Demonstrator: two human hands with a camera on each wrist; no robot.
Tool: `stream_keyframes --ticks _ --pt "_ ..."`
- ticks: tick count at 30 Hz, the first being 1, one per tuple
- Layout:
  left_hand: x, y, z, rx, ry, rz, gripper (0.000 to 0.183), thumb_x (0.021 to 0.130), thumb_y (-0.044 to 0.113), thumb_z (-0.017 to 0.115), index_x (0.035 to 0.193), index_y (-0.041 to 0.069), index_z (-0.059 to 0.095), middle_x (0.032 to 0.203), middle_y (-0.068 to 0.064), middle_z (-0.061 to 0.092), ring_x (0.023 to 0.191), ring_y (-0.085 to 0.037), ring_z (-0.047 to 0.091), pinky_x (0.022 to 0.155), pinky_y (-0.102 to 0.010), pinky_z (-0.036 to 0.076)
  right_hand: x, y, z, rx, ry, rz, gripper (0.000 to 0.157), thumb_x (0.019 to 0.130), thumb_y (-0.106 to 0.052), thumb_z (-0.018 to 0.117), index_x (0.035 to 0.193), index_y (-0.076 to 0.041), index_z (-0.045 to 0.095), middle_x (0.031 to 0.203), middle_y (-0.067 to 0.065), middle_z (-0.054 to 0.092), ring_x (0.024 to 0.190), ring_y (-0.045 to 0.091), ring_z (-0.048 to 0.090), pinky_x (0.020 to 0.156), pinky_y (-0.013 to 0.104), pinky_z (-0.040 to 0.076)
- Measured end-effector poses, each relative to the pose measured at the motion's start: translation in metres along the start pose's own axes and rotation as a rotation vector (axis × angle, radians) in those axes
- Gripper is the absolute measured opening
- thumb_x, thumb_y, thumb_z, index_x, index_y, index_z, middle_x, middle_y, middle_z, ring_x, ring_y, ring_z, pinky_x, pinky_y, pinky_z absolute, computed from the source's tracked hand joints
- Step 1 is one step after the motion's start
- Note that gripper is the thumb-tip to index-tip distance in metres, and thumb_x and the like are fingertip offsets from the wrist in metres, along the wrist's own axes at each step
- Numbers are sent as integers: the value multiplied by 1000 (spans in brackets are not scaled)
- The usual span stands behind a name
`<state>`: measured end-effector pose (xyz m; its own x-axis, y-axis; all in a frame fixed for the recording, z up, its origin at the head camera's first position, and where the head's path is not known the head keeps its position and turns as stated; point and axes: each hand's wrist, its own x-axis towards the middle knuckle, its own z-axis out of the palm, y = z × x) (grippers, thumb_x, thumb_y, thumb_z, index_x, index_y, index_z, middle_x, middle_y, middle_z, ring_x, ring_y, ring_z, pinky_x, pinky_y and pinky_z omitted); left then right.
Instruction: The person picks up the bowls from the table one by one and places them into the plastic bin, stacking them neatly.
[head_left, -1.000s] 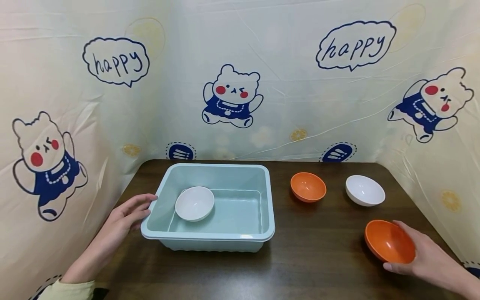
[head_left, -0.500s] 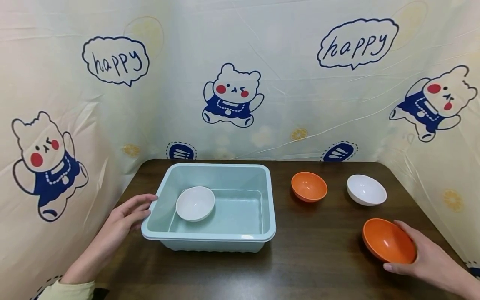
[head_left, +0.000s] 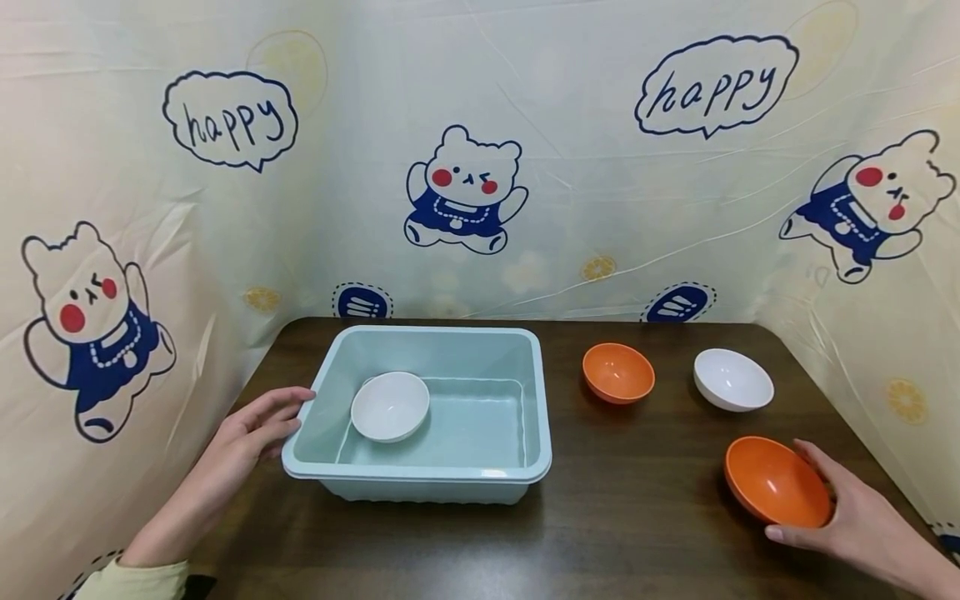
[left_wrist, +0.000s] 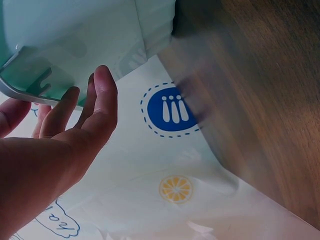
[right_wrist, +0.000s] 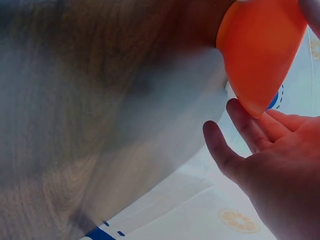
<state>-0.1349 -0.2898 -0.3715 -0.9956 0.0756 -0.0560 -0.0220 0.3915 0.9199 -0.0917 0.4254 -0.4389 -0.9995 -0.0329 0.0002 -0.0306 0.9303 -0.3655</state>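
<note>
On the left, a pale blue plastic basin (head_left: 472,473) holds a white bowl (head_left: 390,407) inside it. My left hand (head_left: 251,433) is at the basin's left side, with fingertips against its rim; in the left wrist view the loosely bent fingers (left_wrist: 106,95) lie along the outer wall. At the front right sits an orange bowl (head_left: 776,483), tilted in the head view. Around its right side is my right hand (head_left: 855,517), thumb near the front rim and fingers behind. Its fingers (right_wrist: 220,150) look spread and fairly straight beside the bowl in the right wrist view.
A second orange bowl (head_left: 618,373) stands on the dark wooden table (head_left: 630,517), right of the basin. Farther right is another white bowl (head_left: 733,380). A printed cloth (head_left: 562,150) with cartoon bears encloses the back and sides.
The orange bowl by my right hand shifted very slightly left, and the fingers behind it now stand a little off its rim. My left hand and the basin keep their places.
</note>
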Motion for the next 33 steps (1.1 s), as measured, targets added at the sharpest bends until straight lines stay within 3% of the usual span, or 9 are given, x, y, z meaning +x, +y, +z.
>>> stream_keyframes --ticks 8,21,33 --pt "0 0 0 -6 -16 -27 44 113 25 52 151 3 48 160 -23 42 115 13 53 85 -28 55 1 -1 1 33 11 61 129 72 -57 94 156 11 24 138 43 47 107 52 57 78 64 53" --pt "-1 1 0 -9 -9 -1 43 112 24 54 149 2 50 156 -22 47 114 8 57 83 -28 55 -7 -22 8 190 122 79 122 73 -43 98 159 4 24 143 36 46 111 48 53 69 40 50" --pt "-1 2 0 0 -16 -18 44 113 24 52 151 3 48 159 -24 43 114 11 55 83 -28 54 -8 -54 -2 241 89 98 125 72 -44 98 163 -1 23 147 34 45 114 45 50 72 47 52"
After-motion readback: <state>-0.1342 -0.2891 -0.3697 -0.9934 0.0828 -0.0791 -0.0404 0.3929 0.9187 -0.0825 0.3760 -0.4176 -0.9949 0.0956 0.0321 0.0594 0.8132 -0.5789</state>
